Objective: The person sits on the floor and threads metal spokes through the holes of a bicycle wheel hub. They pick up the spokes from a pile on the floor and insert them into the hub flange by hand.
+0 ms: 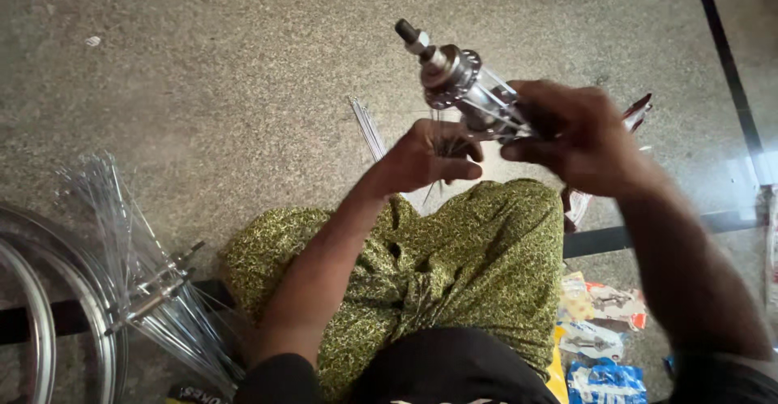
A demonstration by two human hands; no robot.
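a person seated on a speckled stone floor (203, 88) holds a polished metal wheel hub (466, 88) above the lap, tilted so its threaded axle end points up and toward the far left. the right hand (579, 132) is wrapped around the hub's lower end, fingers clenched on the barrel. the left hand (429, 157) is closed around a bundle of thin wire spokes (442, 141), fingertips pinching them just below the hub's drilled flange. the work looks best done one spoke at a time: the hub kept steady in the right hand while a single spoke is fed straight through a flange hole, the rest of the bundle held clear so it does not tangle. the hub is bright, smooth and cylindrical, with flared flanges; the spokes are fine, stiff and silvery. a green patterned cloth (478, 266) covers the knees. near the floor's left edge lie a shiny rim (49, 290) and a second, already spoked hub (154, 290). crumpled printed packets (604, 331) sit at the lower right.
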